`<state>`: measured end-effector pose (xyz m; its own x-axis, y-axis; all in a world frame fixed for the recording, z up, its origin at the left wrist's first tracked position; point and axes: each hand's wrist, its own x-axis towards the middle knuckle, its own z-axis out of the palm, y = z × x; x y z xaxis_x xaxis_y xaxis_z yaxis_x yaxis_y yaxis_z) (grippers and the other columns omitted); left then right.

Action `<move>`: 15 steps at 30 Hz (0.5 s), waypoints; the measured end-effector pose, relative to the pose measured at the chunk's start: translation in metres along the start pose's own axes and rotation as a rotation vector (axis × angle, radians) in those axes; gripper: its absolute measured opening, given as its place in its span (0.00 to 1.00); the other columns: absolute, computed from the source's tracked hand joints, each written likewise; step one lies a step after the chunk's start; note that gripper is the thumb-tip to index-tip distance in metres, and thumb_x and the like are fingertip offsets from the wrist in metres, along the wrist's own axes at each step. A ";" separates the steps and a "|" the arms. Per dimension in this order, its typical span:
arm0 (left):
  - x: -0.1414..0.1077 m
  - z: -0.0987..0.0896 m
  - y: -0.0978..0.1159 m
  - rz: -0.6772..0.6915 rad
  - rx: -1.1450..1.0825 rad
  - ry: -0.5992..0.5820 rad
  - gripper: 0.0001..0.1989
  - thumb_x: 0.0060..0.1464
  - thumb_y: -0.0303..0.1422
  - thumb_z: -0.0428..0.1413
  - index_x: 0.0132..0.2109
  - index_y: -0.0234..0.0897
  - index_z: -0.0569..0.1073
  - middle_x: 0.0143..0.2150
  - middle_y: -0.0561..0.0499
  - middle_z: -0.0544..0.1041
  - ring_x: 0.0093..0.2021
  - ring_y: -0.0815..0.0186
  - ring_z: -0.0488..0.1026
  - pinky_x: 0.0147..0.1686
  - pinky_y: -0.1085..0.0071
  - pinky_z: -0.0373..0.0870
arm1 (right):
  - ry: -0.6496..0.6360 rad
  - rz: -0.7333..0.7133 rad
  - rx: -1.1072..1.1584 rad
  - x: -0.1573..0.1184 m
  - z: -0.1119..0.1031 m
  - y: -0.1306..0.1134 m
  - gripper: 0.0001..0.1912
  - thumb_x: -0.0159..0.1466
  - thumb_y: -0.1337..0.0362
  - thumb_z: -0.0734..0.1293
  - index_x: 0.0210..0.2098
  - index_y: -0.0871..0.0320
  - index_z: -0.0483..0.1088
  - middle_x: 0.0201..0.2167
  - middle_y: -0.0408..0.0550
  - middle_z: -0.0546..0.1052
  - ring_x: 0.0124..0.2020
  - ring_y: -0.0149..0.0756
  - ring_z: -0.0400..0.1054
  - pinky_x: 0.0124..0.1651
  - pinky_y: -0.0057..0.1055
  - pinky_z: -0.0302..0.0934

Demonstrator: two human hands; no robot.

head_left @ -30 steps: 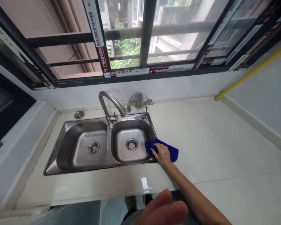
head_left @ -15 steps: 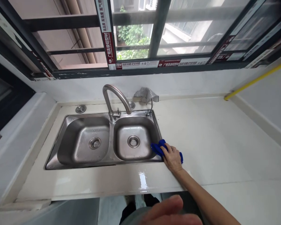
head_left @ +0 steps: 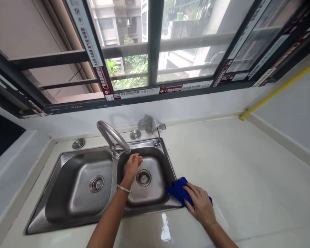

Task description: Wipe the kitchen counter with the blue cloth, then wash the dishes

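Observation:
My right hand [head_left: 201, 206] is wrapped over a bunched blue cloth [head_left: 179, 190] at the near right corner of the double-bowl steel sink [head_left: 155, 207]. Part of the cloth hangs over the rim of the right bowl; the rest lies under my palm on the counter. Above the right bowl is my left hand [head_left: 133, 166], a bracelet on its wrist. Its fingers are loosely bent, slightly apart, and nothing shows in them. Just beyond them is the spout of the curved faucet [head_left: 113, 134]. The right bowl's drain strainer [head_left: 144, 178] is visible beside this hand.
A small spout [head_left: 158, 137] draped with a grey plastic bag [head_left: 150, 123] stands at the sink's back right corner. Two round metal drain plugs [head_left: 79, 143] [head_left: 135, 134] lie behind the sink. Pale counter [head_left: 237, 172] extends right, toward a yellow pipe [head_left: 279, 90]. Windows rise behind.
My left hand has moved from the near edge forward over the right bowl, close to the faucet. My right hand stays on the cloth at the sink corner. The view has shifted.

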<state>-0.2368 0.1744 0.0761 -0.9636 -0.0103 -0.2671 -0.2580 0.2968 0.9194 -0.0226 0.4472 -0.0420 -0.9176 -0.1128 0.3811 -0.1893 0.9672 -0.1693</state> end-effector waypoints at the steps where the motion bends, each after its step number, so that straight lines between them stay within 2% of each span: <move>1: 0.025 0.006 -0.004 0.005 0.059 0.045 0.14 0.63 0.34 0.45 0.50 0.34 0.70 0.45 0.41 0.80 0.42 0.62 0.80 0.46 0.61 0.76 | 0.009 -0.008 0.014 -0.001 0.001 0.000 0.23 0.66 0.60 0.64 0.60 0.56 0.66 0.59 0.55 0.70 0.53 0.51 0.65 0.53 0.46 0.60; 4: 0.082 0.017 -0.005 0.060 0.249 0.189 0.14 0.60 0.30 0.47 0.51 0.33 0.70 0.50 0.38 0.77 0.52 0.57 0.75 0.55 0.56 0.70 | 0.040 -0.023 0.038 -0.002 0.003 0.002 0.26 0.64 0.61 0.65 0.62 0.56 0.63 0.60 0.55 0.70 0.54 0.51 0.65 0.55 0.47 0.59; 6: 0.109 0.023 0.000 0.114 0.365 0.270 0.18 0.59 0.30 0.49 0.55 0.31 0.68 0.58 0.34 0.71 0.61 0.53 0.67 0.61 0.55 0.64 | 0.056 -0.028 0.043 -0.003 0.004 0.005 0.28 0.63 0.63 0.65 0.63 0.56 0.62 0.60 0.54 0.70 0.55 0.50 0.65 0.56 0.46 0.59; 8: 0.130 0.028 0.005 0.155 0.470 0.331 0.24 0.58 0.33 0.52 0.60 0.29 0.64 0.63 0.33 0.65 0.66 0.50 0.60 0.64 0.54 0.59 | 0.072 -0.038 0.047 -0.003 0.005 0.008 0.29 0.62 0.63 0.66 0.63 0.55 0.62 0.60 0.53 0.71 0.54 0.50 0.66 0.55 0.46 0.59; 11: 0.153 0.036 0.006 0.168 0.606 0.385 0.33 0.55 0.39 0.57 0.64 0.30 0.60 0.67 0.34 0.61 0.66 0.46 0.57 0.64 0.51 0.57 | 0.096 -0.062 0.040 -0.004 0.008 0.012 0.29 0.62 0.61 0.67 0.62 0.54 0.64 0.58 0.51 0.73 0.53 0.50 0.67 0.54 0.44 0.59; 15: 0.172 0.043 0.004 0.152 0.722 0.413 0.37 0.51 0.47 0.59 0.64 0.37 0.61 0.67 0.38 0.64 0.62 0.42 0.59 0.59 0.48 0.60 | 0.068 -0.072 -0.004 -0.008 0.013 0.019 0.29 0.61 0.58 0.67 0.62 0.50 0.65 0.58 0.49 0.74 0.50 0.51 0.69 0.50 0.44 0.61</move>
<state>-0.4003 0.2151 0.0212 -0.9686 -0.2272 0.1005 -0.1507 0.8590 0.4892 -0.0235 0.4633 -0.0603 -0.8756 -0.1670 0.4532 -0.2526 0.9581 -0.1351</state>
